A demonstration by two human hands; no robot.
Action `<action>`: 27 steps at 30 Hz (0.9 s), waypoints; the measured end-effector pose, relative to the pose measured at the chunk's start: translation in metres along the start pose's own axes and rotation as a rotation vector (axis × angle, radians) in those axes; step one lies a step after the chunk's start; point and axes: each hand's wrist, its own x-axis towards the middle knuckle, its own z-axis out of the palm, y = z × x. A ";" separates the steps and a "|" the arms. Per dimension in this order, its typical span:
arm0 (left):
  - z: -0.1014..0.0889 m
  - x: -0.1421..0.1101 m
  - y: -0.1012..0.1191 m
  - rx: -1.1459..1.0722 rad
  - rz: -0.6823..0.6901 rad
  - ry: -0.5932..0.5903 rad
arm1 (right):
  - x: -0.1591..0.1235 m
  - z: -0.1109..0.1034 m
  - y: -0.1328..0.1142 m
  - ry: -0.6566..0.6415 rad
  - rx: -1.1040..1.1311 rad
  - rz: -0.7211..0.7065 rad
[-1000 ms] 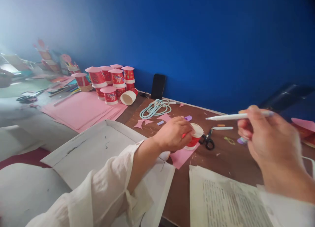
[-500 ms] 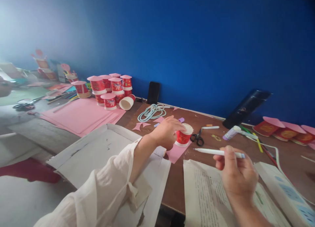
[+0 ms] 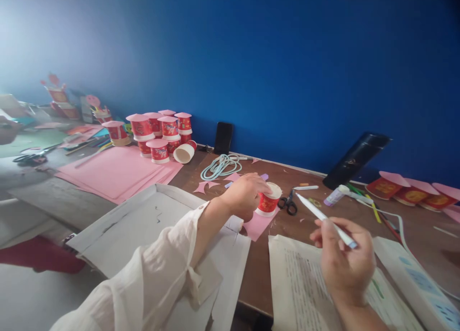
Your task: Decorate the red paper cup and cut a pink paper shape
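My left hand (image 3: 247,194) grips a red paper cup (image 3: 268,204) from its left side, with fingers over its top edge. Bottom up, the cup stands on a piece of pink paper (image 3: 257,228). In my right hand (image 3: 348,259) is a white marker pen (image 3: 319,216), pinched between thumb and fingers. Its tip points up and to the left, in the air above the table and apart from the cup. Just right of the cup lie black-handled scissors (image 3: 288,205). My left thumb is mostly hidden.
Pink-topped red cups (image 3: 158,130) stand behind pink sheets (image 3: 118,173). A white box lid (image 3: 136,221) lies under my left arm. Printed paper (image 3: 294,273), a power strip (image 3: 413,273), a glue stick (image 3: 336,195) and a leaning black bottle (image 3: 355,161) are to the right. A person's hand (image 3: 7,130) shows far left.
The marker has swung from nearly level to slanted, its tip rising, as my right hand turned. My left hand stays on the cup. The view has shifted slightly.
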 end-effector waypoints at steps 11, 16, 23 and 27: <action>-0.011 0.010 -0.004 -0.072 -0.007 -0.067 | -0.003 0.026 -0.008 -0.501 -0.268 -0.628; -0.025 0.015 0.006 0.006 -0.006 -0.191 | 0.004 0.054 -0.004 -0.570 -0.339 -0.679; -0.019 0.021 -0.006 0.006 -0.009 -0.238 | 0.008 0.074 0.006 -0.504 -0.428 -0.609; -0.014 0.023 -0.011 -0.014 -0.018 -0.247 | 0.008 0.079 0.012 -0.507 -0.455 -0.597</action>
